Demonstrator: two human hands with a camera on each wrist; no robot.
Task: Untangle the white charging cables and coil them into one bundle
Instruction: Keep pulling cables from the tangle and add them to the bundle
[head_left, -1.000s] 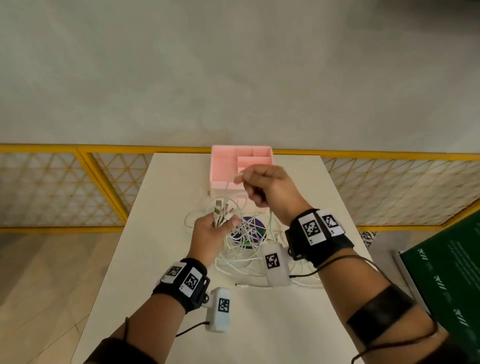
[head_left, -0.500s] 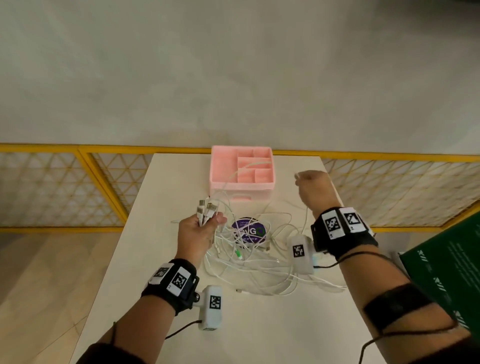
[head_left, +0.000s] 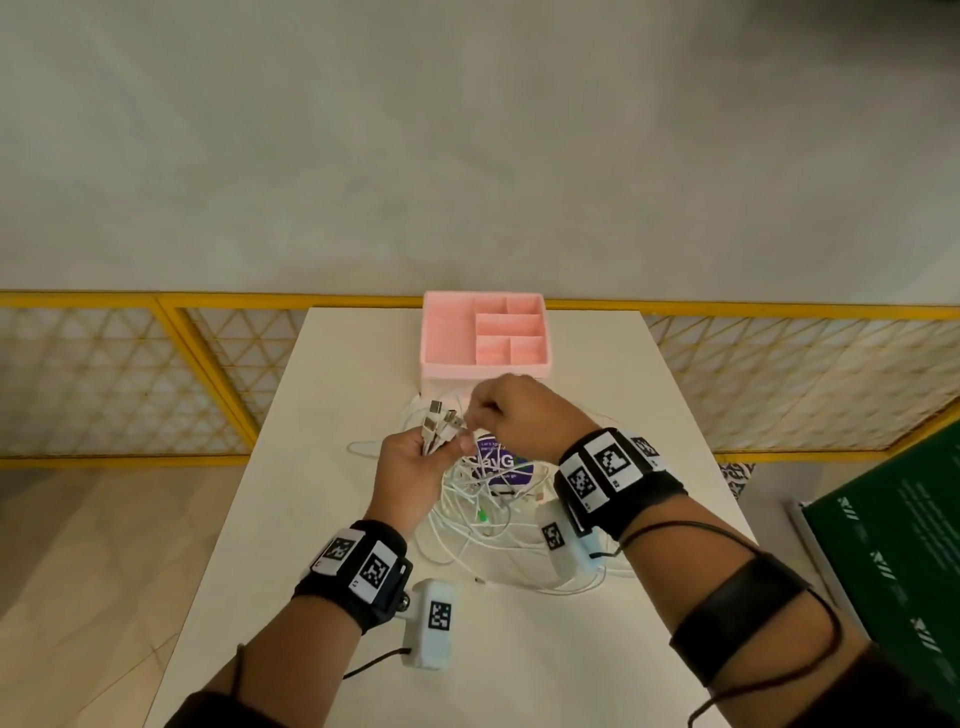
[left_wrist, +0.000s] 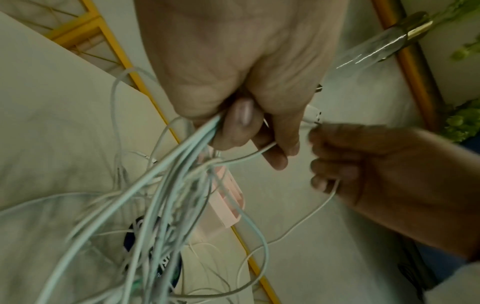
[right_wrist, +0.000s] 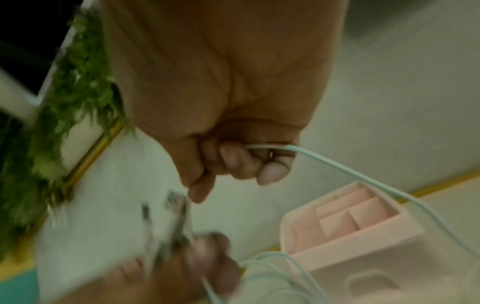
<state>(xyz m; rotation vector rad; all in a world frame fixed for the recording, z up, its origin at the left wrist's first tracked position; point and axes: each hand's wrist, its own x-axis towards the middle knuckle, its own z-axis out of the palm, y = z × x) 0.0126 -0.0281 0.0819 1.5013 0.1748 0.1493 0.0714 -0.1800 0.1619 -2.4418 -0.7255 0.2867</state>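
A tangle of white charging cables (head_left: 480, 512) lies on the white table (head_left: 322, 467), over a purple round sticker (head_left: 506, 465). My left hand (head_left: 431, 449) grips several cable ends in a fist, their USB plugs (head_left: 439, 418) sticking up and the strands (left_wrist: 166, 185) trailing down to the tangle. My right hand (head_left: 485, 410) is right beside those plugs, fingers curled around one white cable (right_wrist: 337, 164) that runs off toward the pile. In the left wrist view my right hand (left_wrist: 327, 156) nearly touches the left hand (left_wrist: 249, 131).
A pink compartment organizer (head_left: 431, 332) stands at the table's far edge, just behind my hands. Yellow lattice railings (head_left: 130, 374) flank the table. A green board (head_left: 893, 561) sits low on the right. Wrist camera modules (head_left: 434, 621) hang over the near table.
My right hand, stretched out to the right half a second ago, has come back to the plug ends in my left hand. The left hand has shifted slightly right with its cable ends.
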